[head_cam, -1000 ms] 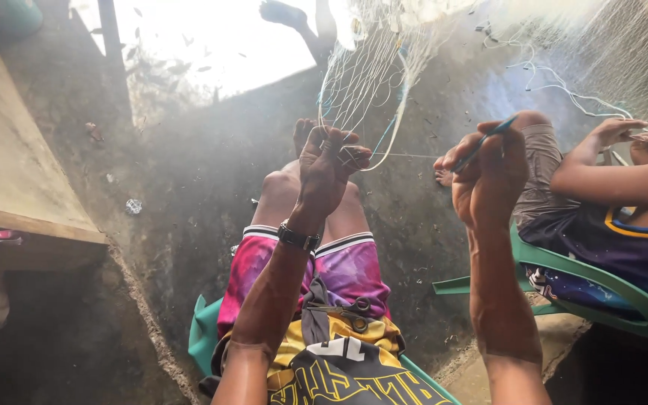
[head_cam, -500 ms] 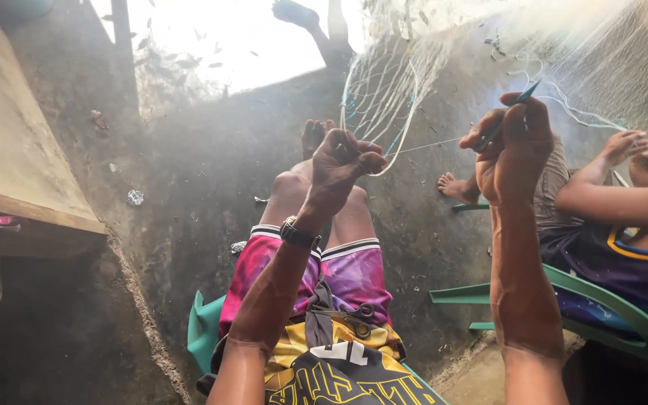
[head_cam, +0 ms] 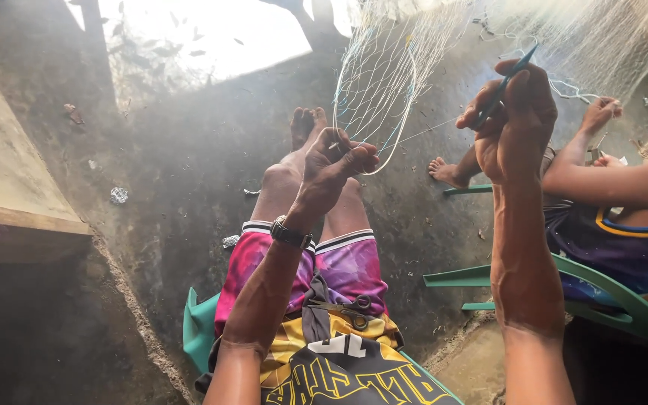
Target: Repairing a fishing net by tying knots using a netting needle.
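Note:
A pale fishing net (head_cam: 391,75) hangs in front of me over my outstretched legs. My left hand (head_cam: 333,166), with a dark watch at the wrist, pinches the net's mesh between thumb and fingers. My right hand (head_cam: 515,124) is raised to the right and closed around a slim dark netting needle (head_cam: 505,84). A thin line (head_cam: 425,133) runs taut from the needle hand to the pinched mesh. A pair of scissors (head_cam: 350,306) lies in my lap.
Another person (head_cam: 616,202) sits at my right on a green plastic chair (head_cam: 609,296), hands up at the same net. A wooden bench (head_cam: 9,202) stands at the left. I sit on a teal chair (head_cam: 198,334) over a dark concrete floor.
My right hand has risen and drawn the needle up and to the right, pulling the line taut. My left hand keeps its pinch on the mesh.

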